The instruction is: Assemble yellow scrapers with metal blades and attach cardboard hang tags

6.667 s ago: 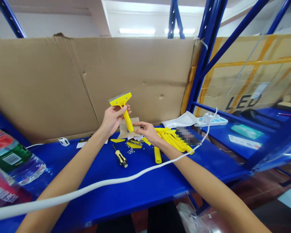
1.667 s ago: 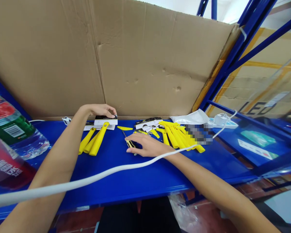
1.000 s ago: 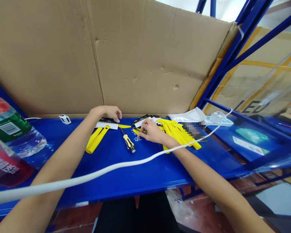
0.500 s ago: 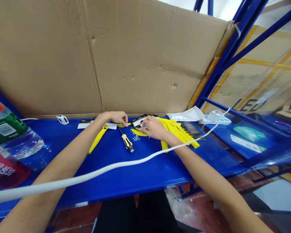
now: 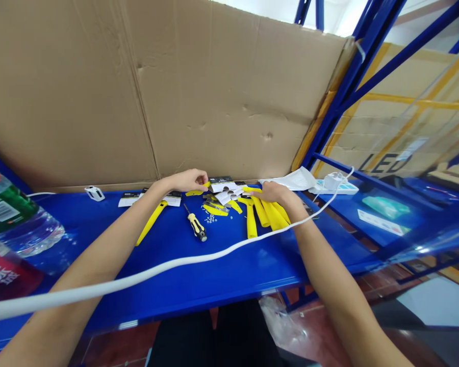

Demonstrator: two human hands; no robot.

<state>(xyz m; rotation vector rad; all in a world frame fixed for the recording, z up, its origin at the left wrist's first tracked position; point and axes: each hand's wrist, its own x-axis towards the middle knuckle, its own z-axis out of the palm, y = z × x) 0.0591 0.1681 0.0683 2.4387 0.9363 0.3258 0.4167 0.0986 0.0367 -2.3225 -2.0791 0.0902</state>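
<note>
My left hand (image 5: 193,180) is closed on a small yellow piece (image 5: 206,184), beside black-and-white cards (image 5: 224,186) near the cardboard. Over the pile of yellow handles (image 5: 273,214) is my right hand (image 5: 272,191), its fingers at a yellow handle's top end; whether they grip it is unclear. Between the hands lie flat yellow pieces (image 5: 215,209) and small nuts or screws (image 5: 210,218). A screwdriver (image 5: 196,227) with a cream and black handle rests in front of my left hand. One yellow handle (image 5: 151,223) lies apart at the left, partly by my forearm.
Drink bottles (image 5: 17,209) stand at the left. A white cable (image 5: 176,263) crosses above the blue shelf (image 5: 222,280) and both arms. Tall cardboard (image 5: 222,92) backs the shelf. A white power strip (image 5: 338,187) and a white bag (image 5: 292,179) lie at the right.
My right hand has moved right from the cards and small parts to the yellow handles. My left hand has lifted slightly, with a yellow piece at its fingertips. The view has shifted a little.
</note>
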